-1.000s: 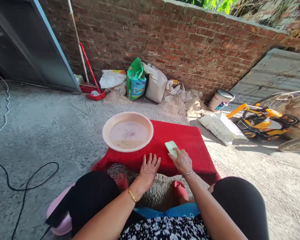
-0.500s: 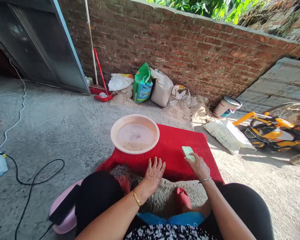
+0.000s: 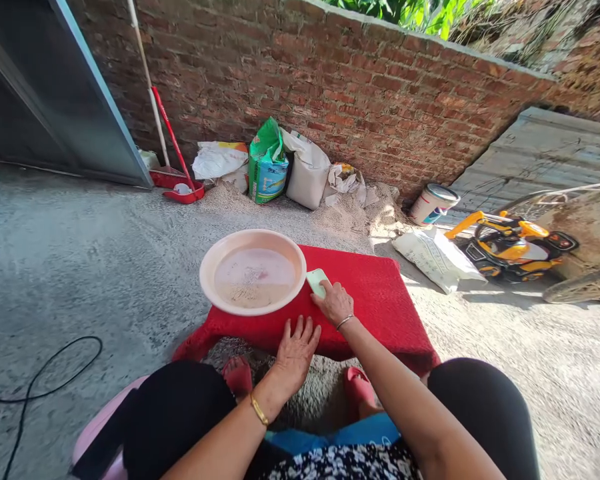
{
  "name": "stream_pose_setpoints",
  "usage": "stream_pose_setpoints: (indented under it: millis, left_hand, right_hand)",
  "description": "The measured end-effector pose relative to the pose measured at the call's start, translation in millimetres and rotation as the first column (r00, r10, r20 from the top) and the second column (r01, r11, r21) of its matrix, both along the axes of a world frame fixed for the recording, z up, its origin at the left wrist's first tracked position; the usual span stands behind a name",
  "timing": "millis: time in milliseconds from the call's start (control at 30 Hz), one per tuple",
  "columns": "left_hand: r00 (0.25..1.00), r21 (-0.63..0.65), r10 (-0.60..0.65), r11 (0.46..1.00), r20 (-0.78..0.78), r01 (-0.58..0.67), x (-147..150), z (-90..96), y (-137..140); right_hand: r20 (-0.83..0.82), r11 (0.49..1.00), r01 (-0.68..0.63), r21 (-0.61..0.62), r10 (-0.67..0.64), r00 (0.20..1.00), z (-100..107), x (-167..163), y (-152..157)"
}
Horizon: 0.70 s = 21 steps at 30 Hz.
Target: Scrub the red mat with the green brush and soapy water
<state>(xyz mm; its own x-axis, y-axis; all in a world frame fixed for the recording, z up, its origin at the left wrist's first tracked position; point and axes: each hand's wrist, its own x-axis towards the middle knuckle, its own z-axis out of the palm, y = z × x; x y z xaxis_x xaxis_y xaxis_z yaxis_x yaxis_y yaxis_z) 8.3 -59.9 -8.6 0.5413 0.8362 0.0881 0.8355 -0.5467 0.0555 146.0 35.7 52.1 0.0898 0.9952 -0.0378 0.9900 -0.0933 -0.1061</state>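
My right hand [image 3: 336, 303] grips a pale green, flat, rounded block [image 3: 318, 281], its underside resting out of sight on a red cloth [image 3: 375, 300]. The block lies close beside the right rim of a pale pink basin [image 3: 209, 293]. Cloudy water with dark specks fills the basin's bottom, and it stands on the left part of the cloth. At the cloth's near edge, my left hand [image 3: 295, 350] lies flat with its fingers spread, holding nothing.
Along the brick wall [image 3: 330, 87] stand a green bag [image 3: 269, 160], a pale sack [image 3: 307, 175] and a red dustpan [image 3: 184, 193]. A bucket [image 3: 434, 203], a white sack [image 3: 439, 259] and a yellow toy digger [image 3: 523, 247] are at right. A black cable [image 3: 40, 383] curls on the floor at left.
My right hand has slid the green block leftward across the red cloth toward the basin. My left hand stays at the cloth's near edge. The view has turned slightly to the right.
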Motion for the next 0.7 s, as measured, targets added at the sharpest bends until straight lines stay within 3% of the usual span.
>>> stream_pose_setpoints:
  millis: [200, 433, 567, 700]
  left_hand:
    - [1.0, 0.052, -0.013, 0.999, -0.001, 0.013, -3, -3.2, -5]
    - [1.0, 0.062, -0.004, 0.998, -0.004, 0.004, -5, 2.5, -5]
    - [1.0, 0.002, -0.006, 1.0, -0.007, 0.006, -6, 13.9, -3]
    - [0.999, -0.027, 0.03, 0.999, 0.033, -0.029, -2, 22.6, 5]
  right_hand:
    - [0.013, 0.957, 0.283, -0.067, -0.283, 0.959, 3, 112, -8]
    - [0.029, 0.802, 0.589, -0.104, -0.589, 0.807, 11, 243, -42]
    - [-0.018, 0.747, 0.66, -0.078, -0.663, 0.748, 12, 280, -61]
    - [-0.129, 0.769, 0.638, -0.036, -0.637, 0.76, 10, 275, -67]
